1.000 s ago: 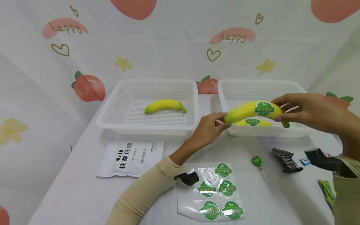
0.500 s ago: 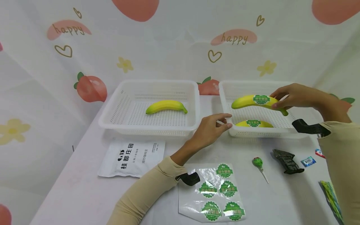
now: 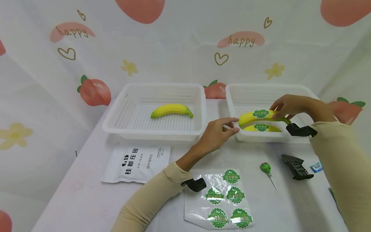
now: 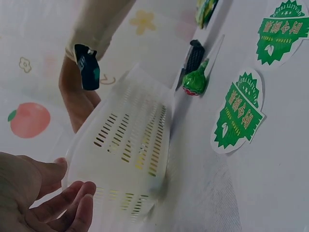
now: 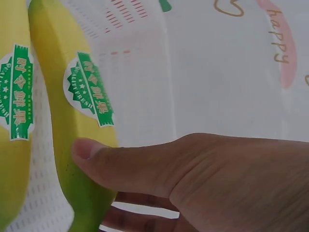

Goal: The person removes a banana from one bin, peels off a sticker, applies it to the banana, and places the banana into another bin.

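My right hand (image 3: 292, 104) holds a yellow-green banana (image 5: 77, 96) near its stem, thumb across the near side. A green badge-shaped sticker (image 3: 261, 113) is on this banana, which is low inside the right white plastic basket (image 3: 269, 87). Alongside it in that basket lies another stickered banana (image 3: 272, 129), partly hidden by the front wall. At the basket's left front corner, my left hand (image 3: 215, 132) pinches the rim between thumb and fingers. Its fingertips (image 4: 84, 188) show against the perforated wall in the left wrist view.
The left white basket (image 3: 110, 129) holds one banana (image 3: 171, 110) without a visible sticker. In front are a white printed pouch (image 3: 136, 164), a sticker sheet (image 3: 197, 206), a lollipop (image 3: 265, 167), a black wrapped packet (image 3: 297, 167) and a small blue-white packet (image 3: 316, 167).
My right hand has carried the banana from above the right basket's front rim, back and then down beside the other stickered one. The left hand has stayed at the corner.
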Demonstrator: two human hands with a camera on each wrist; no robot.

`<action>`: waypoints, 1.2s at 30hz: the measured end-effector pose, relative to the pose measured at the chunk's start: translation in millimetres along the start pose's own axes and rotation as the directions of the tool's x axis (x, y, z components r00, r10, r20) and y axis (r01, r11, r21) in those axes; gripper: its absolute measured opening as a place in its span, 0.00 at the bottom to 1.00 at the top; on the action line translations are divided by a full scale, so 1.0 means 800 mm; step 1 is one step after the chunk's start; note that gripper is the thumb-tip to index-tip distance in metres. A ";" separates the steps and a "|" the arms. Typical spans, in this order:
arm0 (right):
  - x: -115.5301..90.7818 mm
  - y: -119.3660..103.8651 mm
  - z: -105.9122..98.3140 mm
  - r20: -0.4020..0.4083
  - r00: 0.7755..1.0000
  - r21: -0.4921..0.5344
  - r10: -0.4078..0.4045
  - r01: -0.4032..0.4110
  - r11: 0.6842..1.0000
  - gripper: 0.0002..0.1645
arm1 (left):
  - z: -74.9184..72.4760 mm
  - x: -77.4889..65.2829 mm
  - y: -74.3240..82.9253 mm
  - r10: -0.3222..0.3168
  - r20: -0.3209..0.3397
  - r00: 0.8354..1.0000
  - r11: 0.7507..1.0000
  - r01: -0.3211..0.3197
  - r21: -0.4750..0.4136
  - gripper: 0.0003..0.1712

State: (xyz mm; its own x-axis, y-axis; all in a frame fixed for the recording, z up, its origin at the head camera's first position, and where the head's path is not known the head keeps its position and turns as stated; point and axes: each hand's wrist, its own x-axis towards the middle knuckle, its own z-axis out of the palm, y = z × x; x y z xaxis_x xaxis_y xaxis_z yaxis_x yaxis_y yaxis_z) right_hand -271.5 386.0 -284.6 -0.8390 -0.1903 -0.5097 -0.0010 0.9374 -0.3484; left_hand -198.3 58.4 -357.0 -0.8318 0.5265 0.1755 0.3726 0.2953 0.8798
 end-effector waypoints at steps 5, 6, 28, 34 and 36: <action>0.003 -0.001 0.005 0.020 1.000 0.013 0.008 -0.008 1.000 0.37 | 0.000 0.000 0.000 -0.003 -0.004 1.000 1.000 0.003 0.018 0.25; 0.003 -0.001 0.006 0.020 1.000 0.014 0.004 -0.005 1.000 0.37 | 0.000 0.000 0.000 -0.003 -0.005 1.000 1.000 0.003 0.019 0.25; -0.042 -0.029 0.054 -0.242 0.957 -0.075 -0.158 0.144 0.987 0.31 | 0.000 0.001 -0.003 0.020 -0.009 1.000 0.999 -0.020 0.025 0.25; -0.066 -0.061 0.093 -0.354 0.908 -0.069 -0.226 0.215 0.974 0.30 | -0.001 0.001 -0.002 0.008 -0.007 1.000 0.999 -0.008 0.038 0.25; -0.073 -0.069 0.108 -0.383 0.890 -0.054 -0.249 0.247 0.967 0.29 | -0.001 0.001 -0.002 0.008 -0.004 1.000 0.999 -0.008 0.039 0.25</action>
State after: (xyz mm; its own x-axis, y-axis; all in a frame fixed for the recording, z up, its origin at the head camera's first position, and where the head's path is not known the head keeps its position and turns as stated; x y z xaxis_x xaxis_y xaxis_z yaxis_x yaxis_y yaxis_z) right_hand -175.7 319.9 -303.7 -0.9546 -0.2907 -0.0659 -0.2376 0.8755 -0.4207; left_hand -199.9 57.6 -357.8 -0.8308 0.5252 0.1843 0.3947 0.3224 0.8604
